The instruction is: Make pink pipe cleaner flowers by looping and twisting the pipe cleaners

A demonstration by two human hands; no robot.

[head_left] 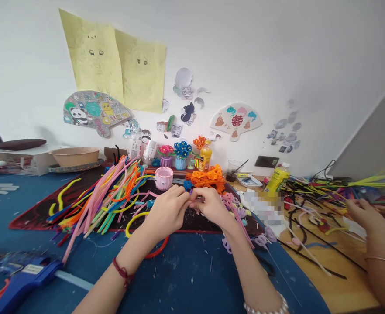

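Observation:
My left hand (169, 207) and my right hand (208, 205) meet over the dark mat (195, 224), fingertips pinched together. Between them shows a tiny purple piece (191, 192), perhaps pipe cleaner; the fingers hide most of it. Just behind the fingers is a small blue fuzzy piece (187, 185). A pink cup (164, 179) stands behind my left hand. Orange looped pipe cleaners (208, 178) are heaped behind my right hand. Lilac and pink pipe-cleaner shapes (232, 205) lie to its right, and a yellow curved pipe cleaner (130, 224) lies by my left wrist.
Bundled pipe cleaners (97, 196) spread across the left of the mat. A blue glue gun (29, 279) lies front left. Pipe-cleaner flowers (182, 150) in pots and a yellow bottle (205, 156) stand along the wall. Another person's hands (369, 213) work at the right.

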